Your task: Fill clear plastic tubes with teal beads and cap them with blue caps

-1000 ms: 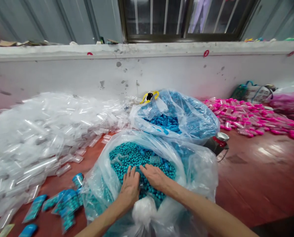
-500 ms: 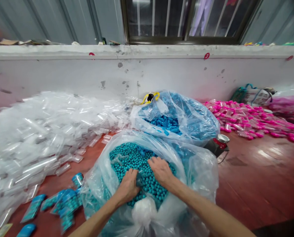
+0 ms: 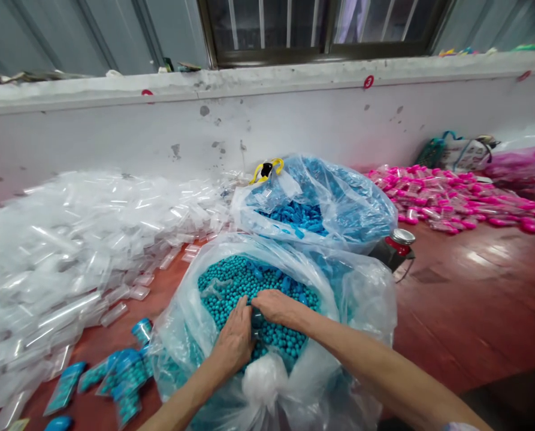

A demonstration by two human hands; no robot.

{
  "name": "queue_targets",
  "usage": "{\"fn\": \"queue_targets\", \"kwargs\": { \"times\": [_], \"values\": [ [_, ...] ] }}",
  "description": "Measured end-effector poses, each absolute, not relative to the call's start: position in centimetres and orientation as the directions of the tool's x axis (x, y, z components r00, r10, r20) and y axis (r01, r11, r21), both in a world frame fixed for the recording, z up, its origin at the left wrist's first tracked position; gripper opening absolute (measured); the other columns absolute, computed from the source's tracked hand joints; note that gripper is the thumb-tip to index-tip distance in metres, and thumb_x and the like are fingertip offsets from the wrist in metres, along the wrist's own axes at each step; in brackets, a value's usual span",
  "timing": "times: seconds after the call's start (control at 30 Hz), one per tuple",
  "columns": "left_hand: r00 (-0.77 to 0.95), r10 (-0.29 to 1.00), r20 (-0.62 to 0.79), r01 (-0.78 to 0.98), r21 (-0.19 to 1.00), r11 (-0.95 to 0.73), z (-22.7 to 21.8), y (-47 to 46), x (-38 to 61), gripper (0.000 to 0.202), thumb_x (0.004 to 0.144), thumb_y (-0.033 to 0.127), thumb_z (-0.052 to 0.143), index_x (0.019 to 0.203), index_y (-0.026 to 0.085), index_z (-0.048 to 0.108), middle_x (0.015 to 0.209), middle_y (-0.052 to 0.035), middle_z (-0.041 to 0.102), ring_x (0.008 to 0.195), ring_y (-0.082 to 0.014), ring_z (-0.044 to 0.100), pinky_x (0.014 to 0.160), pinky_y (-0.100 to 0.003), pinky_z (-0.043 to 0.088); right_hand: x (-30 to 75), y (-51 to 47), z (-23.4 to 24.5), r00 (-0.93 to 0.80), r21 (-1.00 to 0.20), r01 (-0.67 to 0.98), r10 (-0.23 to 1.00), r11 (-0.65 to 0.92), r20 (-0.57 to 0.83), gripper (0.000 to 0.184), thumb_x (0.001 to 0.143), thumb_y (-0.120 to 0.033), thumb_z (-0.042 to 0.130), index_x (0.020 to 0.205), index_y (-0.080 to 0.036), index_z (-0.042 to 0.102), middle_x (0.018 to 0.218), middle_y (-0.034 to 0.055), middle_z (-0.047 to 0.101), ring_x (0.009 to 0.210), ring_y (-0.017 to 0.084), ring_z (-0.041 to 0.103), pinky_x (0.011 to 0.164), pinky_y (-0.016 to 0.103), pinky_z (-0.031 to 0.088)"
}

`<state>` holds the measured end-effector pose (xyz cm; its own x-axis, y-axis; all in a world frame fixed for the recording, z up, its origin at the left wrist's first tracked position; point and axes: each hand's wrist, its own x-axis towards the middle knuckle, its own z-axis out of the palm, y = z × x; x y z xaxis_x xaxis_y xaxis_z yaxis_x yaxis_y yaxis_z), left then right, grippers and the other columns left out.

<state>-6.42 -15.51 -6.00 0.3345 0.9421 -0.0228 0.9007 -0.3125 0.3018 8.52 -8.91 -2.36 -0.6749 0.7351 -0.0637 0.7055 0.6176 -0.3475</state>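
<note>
A large clear plastic bag (image 3: 177, 311) full of turquoise beads (image 3: 226, 278) stands open in front of me. My left hand (image 3: 236, 335) is over the beads, wrapped round a small clear plastic tube (image 3: 257, 318) that is mostly covered by the fingers. Against it, at the tube's upper end, my right hand (image 3: 278, 306) has its fingers curled together; what they hold, if anything, is hidden. Some blue caps (image 3: 287, 284) lie on the beads just beyond the right hand.
Behind is another bag (image 3: 366, 206) with blue caps (image 3: 298, 216). Left lies a heap of clear empty tubes (image 3: 69, 251); nearer, several bead-filled packs (image 3: 126, 377) with blue caps rest on the red floor (image 3: 451, 299). Pink-capped tubes (image 3: 451, 197) and a red jar (image 3: 399, 240) are right.
My right hand has moved left across the beads to meet my left hand at the tube. The left hand has turned slightly more upright. The view has tilted a little.
</note>
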Motion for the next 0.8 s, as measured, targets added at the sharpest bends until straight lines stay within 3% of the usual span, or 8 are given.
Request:
{"fn": "queue_targets", "kwargs": {
  "times": [0.1,0.3,0.37,0.47,0.53,0.63,0.7,0.8],
  "values": [
    [0.307,0.951,-0.038,0.883,0.384,-0.269,-5.8,-14.9,-6.5,0.064,0.065,0.011,0.049,0.125,0.013,0.027,0.128,-0.0149,0.042,0.120,-0.0244,0.040,0.100,-0.039,0.030,8.8,-8.7,-2.8,-0.682,-0.479,0.656,0.730,0.583,-0.047,0.021,0.072,-0.006,0.050,0.082,-0.017,0.064,0.079,0.0033,0.068,0.075,0.016,0.061,0.064,0.022,0.042],
    [0.284,0.956,-0.078,0.789,0.585,-0.186,-5.2,-14.5,-6.7,0.068,0.060,0.020,0.060,0.122,0.015,0.032,0.120,-0.0116,0.048,0.115,-0.0248,0.043,0.099,-0.038,0.033,9.1,-8.6,-4.9,-0.462,-0.705,0.622,0.887,0.340,0.021,0.039,0.084,-0.009,0.027,0.112,-0.012,0.054,0.089,0.0054,0.067,0.073,0.011,0.063,0.064,0.020,0.045],
    [0.269,0.959,-0.087,0.741,0.655,-0.148,-5.4,-14.8,-6.9,0.067,0.061,0.020,0.062,0.120,0.015,0.031,0.118,-0.0112,0.048,0.111,-0.0230,0.046,0.096,-0.036,0.035,8.9,-8.8,-5.3,-0.399,-0.758,0.591,0.917,0.275,0.021,0.038,0.084,-0.010,0.028,0.111,-0.012,0.054,0.087,0.0045,0.068,0.071,0.011,0.063,0.063,0.020,0.047],
    [0.239,0.965,-0.106,0.712,0.695,-0.100,-5.8,-15.3,-7.3,0.069,0.062,0.021,0.063,0.121,0.017,0.029,0.117,-0.0109,0.049,0.106,-0.0215,0.049,0.093,-0.036,0.039,8.7,-9.3,-5.2,-0.356,-0.810,0.534,0.934,0.241,0.043,0.030,0.083,-0.013,0.036,0.098,-0.016,0.061,0.092,0.0032,0.067,0.084,0.012,0.061,0.077,0.022,0.046],
    [0.226,0.969,-0.104,0.719,0.689,-0.094,-5.9,-15.4,-7.3,0.068,0.062,0.023,0.063,0.121,0.017,0.029,0.117,-0.0109,0.048,0.106,-0.0217,0.050,0.093,-0.037,0.039,8.5,-9.9,-4.9,-0.308,-0.841,0.493,0.949,0.223,0.071,0.029,0.085,-0.016,0.035,0.099,-0.016,0.061,0.100,0.0047,0.065,0.096,0.013,0.057,0.088,0.025,0.041],
    [0.224,0.972,-0.066,0.754,0.644,-0.130,-6.0,-15.2,-6.9,0.068,0.063,0.023,0.062,0.122,0.017,0.030,0.122,-0.0119,0.046,0.113,-0.0242,0.045,0.096,-0.039,0.037,7.5,-10.8,-4.6,-0.259,-0.904,0.389,0.963,0.175,0.075,0.035,0.089,-0.025,0.032,0.116,-0.013,0.051,0.116,0.0095,0.057,0.109,0.015,0.050,0.096,0.028,0.035],
    [0.236,0.970,-0.061,0.806,0.570,-0.161,-6.3,-14.9,-6.6,0.061,0.065,0.023,0.059,0.121,0.018,0.036,0.122,-0.0115,0.048,0.116,-0.0261,0.042,0.098,-0.041,0.034,6.3,-11.4,-4.5,-0.307,-0.917,0.355,0.949,0.181,0.069,0.043,0.089,-0.029,0.034,0.126,-0.009,0.041,0.126,0.0133,0.049,0.118,0.017,0.042,0.100,0.031,0.031],
    [0.242,0.964,-0.112,0.897,0.404,-0.179,-6.7,-14.6,-6.5,0.047,0.071,0.024,0.052,0.117,0.021,0.045,0.118,-0.0104,0.052,0.120,-0.0284,0.037,0.101,-0.045,0.027,4.8,-12.0,-4.4,-0.414,-0.862,0.434,0.908,0.263,0.069,0.050,0.089,-0.030,0.036,0.133,-0.006,0.031,0.135,0.0167,0.037,0.127,0.022,0.028,0.105,0.039,0.022]
  ]
}}
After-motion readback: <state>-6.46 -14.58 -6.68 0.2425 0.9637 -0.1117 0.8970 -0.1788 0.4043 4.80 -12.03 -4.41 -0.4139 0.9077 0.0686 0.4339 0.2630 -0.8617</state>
